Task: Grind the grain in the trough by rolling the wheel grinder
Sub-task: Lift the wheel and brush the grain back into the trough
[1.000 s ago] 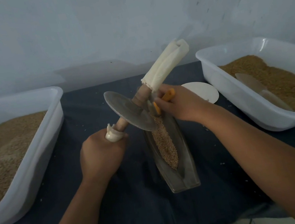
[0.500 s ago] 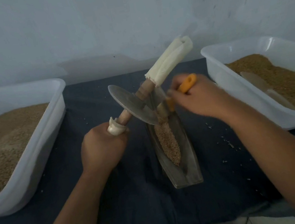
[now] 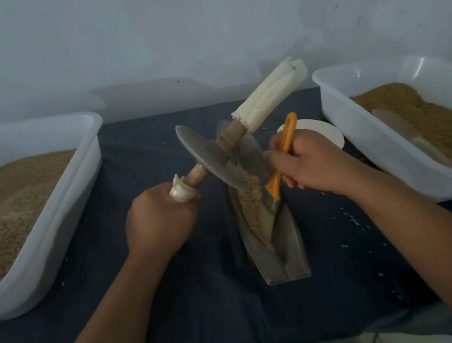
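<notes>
A narrow metal trough [image 3: 291,256] lies lengthwise on the dark cloth, with tan grain [image 3: 249,203] along its groove. The wheel grinder [image 3: 210,159], a metal disc on a wooden axle with cloth-wrapped ends, is tilted, its lower rim resting in the grain. My left hand [image 3: 157,215] grips the near wrapped end of the axle. The far wrapped end [image 3: 271,94] sticks up to the right, free. My right hand [image 3: 307,163] holds an orange-handled scraper [image 3: 282,159] whose metal blade reaches down into the trough beside the grain.
A white tub of grain [image 3: 47,219] stands at the left. Another white tub [image 3: 371,153] at the right holds grain and a scoop [image 3: 409,131]. A white round lid [image 3: 320,131] lies behind my right hand. Loose grains dot the dark cloth [image 3: 182,313].
My right hand has turned the scraper upright and lowered its blade into the trough, sliding nearer along the grain. The white lid shows again behind it. My left hand keeps the wheel tilted.
</notes>
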{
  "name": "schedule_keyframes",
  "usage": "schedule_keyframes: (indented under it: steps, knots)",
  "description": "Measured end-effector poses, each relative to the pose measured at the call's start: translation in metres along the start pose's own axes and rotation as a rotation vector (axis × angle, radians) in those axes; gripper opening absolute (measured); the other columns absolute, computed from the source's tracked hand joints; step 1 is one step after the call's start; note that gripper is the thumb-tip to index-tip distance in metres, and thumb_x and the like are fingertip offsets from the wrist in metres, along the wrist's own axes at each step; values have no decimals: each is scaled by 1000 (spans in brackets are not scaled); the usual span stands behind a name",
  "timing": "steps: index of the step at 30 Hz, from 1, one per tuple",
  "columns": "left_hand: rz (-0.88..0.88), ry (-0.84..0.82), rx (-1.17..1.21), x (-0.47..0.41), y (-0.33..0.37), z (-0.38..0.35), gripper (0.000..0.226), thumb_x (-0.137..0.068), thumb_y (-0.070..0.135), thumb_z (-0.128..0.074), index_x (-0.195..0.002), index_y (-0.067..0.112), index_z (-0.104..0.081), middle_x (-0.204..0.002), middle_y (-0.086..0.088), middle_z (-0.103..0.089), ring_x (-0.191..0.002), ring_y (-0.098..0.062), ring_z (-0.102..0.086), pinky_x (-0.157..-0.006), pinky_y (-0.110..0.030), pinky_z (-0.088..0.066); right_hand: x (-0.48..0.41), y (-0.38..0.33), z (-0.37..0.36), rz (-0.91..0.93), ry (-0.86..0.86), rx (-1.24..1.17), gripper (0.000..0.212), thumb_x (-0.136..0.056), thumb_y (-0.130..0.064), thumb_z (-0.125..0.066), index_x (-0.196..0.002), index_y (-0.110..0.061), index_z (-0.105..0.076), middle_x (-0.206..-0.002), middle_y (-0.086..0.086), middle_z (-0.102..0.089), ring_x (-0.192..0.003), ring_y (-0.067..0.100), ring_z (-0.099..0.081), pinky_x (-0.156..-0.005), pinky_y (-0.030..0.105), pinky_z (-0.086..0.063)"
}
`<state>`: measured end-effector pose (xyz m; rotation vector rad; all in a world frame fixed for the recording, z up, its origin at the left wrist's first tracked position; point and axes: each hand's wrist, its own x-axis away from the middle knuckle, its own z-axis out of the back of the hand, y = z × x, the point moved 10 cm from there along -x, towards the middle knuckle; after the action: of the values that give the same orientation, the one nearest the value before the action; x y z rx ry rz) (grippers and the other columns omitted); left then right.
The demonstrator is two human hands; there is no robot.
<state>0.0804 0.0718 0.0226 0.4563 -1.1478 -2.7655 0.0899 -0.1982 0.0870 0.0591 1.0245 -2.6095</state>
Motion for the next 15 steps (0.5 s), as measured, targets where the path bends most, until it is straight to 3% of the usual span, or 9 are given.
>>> schedule_keyframes:
  steps: [4, 7, 9, 12, 15]
  knots:
    - [-8, 1, -17, 1, -1, -2, 12, -77, 60, -66, -86, 53, -61, -75, 35, -63, -55, -4, -59, -50, -26, -40, -5, -6, 27, 39, 115, -92, 35, -105, -37, -53, -75, -21, -61, -57, 4, -64, -44, 13, -58, -47, 16, -47]
    - [1, -1, -30, 0, -2, -3, 13, -77, 62, -65, -87, 53, -61, -76, 37, -62, -55, -5, -60, -51, -26, -41, -2, -6, 14, 4, -61, -157, 32, -102, -40, -54, -77, -23, -65, -54, 5, -61, -44, 14, -54, -45, 17, -44]
    - [-4, -9, -31, -1, -2, -5, 12, -78, 61, -65, -86, 54, -61, -75, 37, -62, -61, -2, -62, -50, -26, -39, 3, -4, -4, -9, -156, -75, 33, -104, -38, -54, -75, -24, -64, -55, 3, -63, -45, 12, -56, -48, 16, -46]
    - [-18, -2, -45, -1, -1, -5, 11, -79, 61, -65, -86, 52, -61, -75, 36, -62, -55, -7, -61, -50, -25, -38, 2, -11, -1, 36, -29, 70, 38, -106, -35, -53, -70, -24, -59, -57, -1, -67, -45, 10, -60, -51, 11, -44]
    - [-23, 5, -65, 0, 0, -5, 12, -82, 62, -63, -84, 50, -61, -74, 35, -62, -55, -5, -59, -50, -25, -38, 0, -11, 20, 14, 61, -76, 35, -104, -35, -54, -73, -20, -60, -56, 4, -66, -42, 13, -56, -46, 15, -44]
